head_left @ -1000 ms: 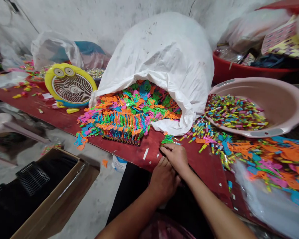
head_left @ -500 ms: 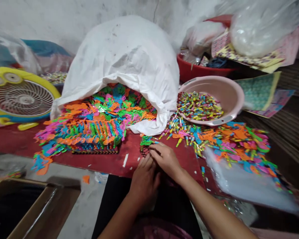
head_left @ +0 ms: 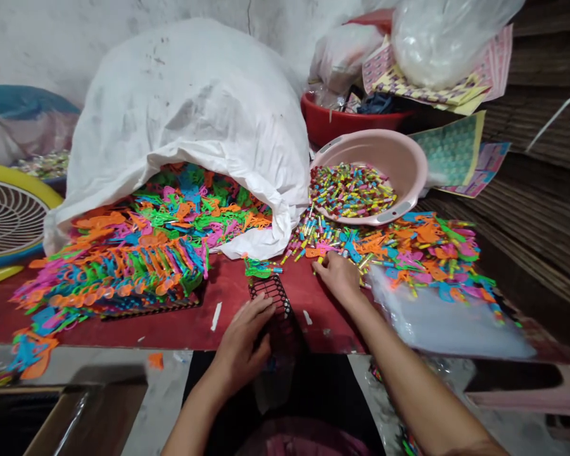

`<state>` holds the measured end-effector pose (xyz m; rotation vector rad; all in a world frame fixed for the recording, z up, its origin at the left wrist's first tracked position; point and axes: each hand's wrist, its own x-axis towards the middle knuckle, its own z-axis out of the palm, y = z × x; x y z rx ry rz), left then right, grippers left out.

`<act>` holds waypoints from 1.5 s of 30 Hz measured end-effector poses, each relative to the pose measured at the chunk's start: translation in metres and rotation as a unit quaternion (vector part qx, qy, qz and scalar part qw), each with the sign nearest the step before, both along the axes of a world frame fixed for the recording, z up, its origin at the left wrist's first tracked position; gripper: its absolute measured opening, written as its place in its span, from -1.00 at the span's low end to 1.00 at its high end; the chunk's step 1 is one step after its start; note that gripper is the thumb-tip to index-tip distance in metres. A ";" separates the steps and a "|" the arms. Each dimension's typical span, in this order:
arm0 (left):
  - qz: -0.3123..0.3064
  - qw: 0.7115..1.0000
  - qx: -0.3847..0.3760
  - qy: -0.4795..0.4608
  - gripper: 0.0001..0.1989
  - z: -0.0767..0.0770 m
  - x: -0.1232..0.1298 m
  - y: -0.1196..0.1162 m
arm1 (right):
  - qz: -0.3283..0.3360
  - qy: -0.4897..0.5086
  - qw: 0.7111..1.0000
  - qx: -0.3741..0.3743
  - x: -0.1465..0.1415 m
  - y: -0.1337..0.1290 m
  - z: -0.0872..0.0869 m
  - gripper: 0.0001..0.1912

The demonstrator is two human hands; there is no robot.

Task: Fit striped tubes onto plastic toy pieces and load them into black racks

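My left hand [head_left: 244, 339] lies with its fingers stretched out over a black grid rack [head_left: 278, 297] at the table's front edge, in front of my lap. At the rack's far end sits a green plastic piece [head_left: 259, 267] with a small blue-tipped tube beside it. My right hand [head_left: 341, 277] is at the near edge of the loose tubes, its thumb and fingertips pinched on a small yellow tube [head_left: 320, 259]. Small coloured tubes [head_left: 308, 231] lie just beyond it. To the left, another black rack [head_left: 171, 309] is packed with rows of coloured plastic pieces.
A white sack [head_left: 194, 95] spills plastic pieces onto the red table [head_left: 232, 329]. Right of it, a pink basin [head_left: 411, 171] holds many tubes. Coloured pieces [head_left: 437, 253] and clear plastic bags [head_left: 451, 323] lie at right. A yellow fan [head_left: 14, 209] stands at left.
My right hand has moved from beside my left hand, over the rack, rightward to the loose tubes. More of the rack now shows. The view has shifted right.
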<state>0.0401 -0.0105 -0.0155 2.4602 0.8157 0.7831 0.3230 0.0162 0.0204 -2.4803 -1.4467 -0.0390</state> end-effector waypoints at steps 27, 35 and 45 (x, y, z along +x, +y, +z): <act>0.042 0.991 -0.079 -0.104 -0.53 -0.006 -0.004 0.005 | 0.126 0.513 0.829 0.185 -0.017 -0.025 -0.001 -0.79; 0.036 0.991 -0.052 -0.118 -0.51 -0.008 -0.003 0.006 | 0.077 0.562 0.808 0.159 -0.070 -0.009 -0.003 -0.70; 0.034 0.990 -0.041 -0.133 -0.51 -0.012 -0.003 0.007 | 0.127 0.497 0.841 0.174 -0.080 0.003 -0.014 -0.77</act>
